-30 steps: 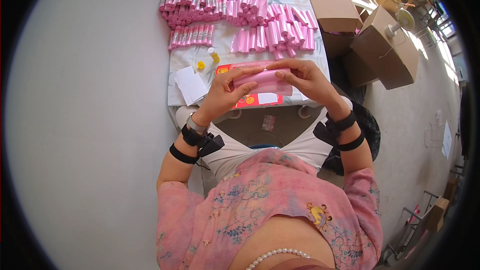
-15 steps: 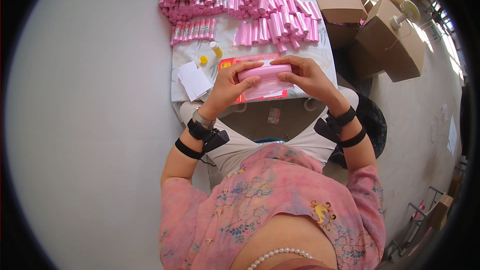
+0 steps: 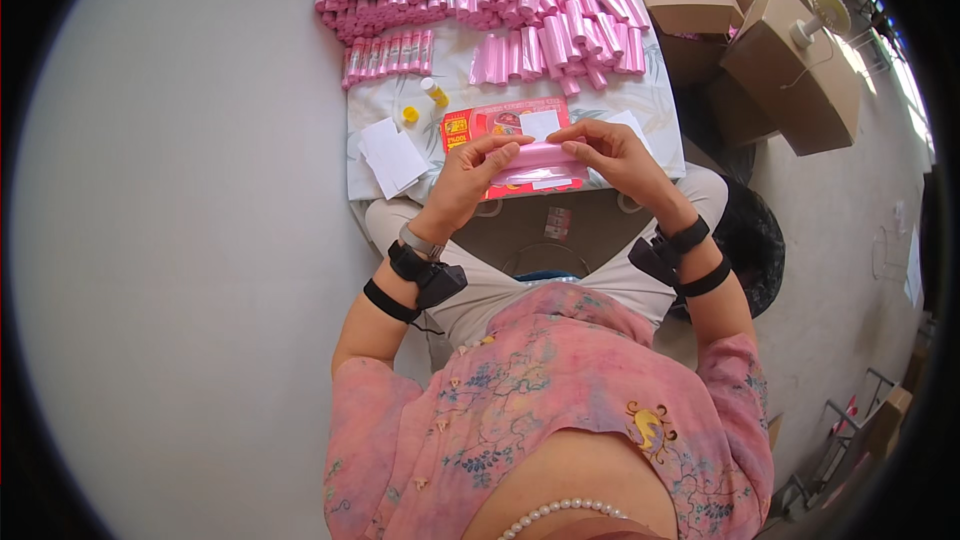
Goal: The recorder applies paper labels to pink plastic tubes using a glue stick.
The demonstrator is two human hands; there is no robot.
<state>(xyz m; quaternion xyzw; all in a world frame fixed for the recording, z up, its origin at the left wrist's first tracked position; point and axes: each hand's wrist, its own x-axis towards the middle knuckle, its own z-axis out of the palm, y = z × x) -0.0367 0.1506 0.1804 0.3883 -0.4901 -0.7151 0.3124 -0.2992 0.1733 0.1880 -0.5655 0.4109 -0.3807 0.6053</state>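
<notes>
A roll of glossy pink plastic film (image 3: 540, 162) lies crosswise at the table's near edge, over a red printed sheet or flat box (image 3: 488, 122). My left hand (image 3: 468, 176) pinches the film's upper edge at the left, thumb against fingers. At the right end my right hand (image 3: 614, 156) grips the same edge, thumb and fingers closed. A white paper slip (image 3: 540, 124) rests on the red piece just beyond the roll. Another white strip (image 3: 552, 184) shows at its near side. The uncapped glue stick (image 3: 434, 92) and its yellow cap (image 3: 410, 115) are beyond my left hand.
White papers (image 3: 393, 158) lie left of my left hand; another (image 3: 632, 126) is beyond my right. Labelled pink rolls (image 3: 392, 56) and plain ones (image 3: 555, 44) are piled at the back. Cardboard boxes (image 3: 795, 75) and a small fan (image 3: 822, 20) stand on the right.
My fingers have drawn together into pinches along the pink film, and the roll looks flatter. The white slip beyond it is now more exposed. The view has shifted slightly.
</notes>
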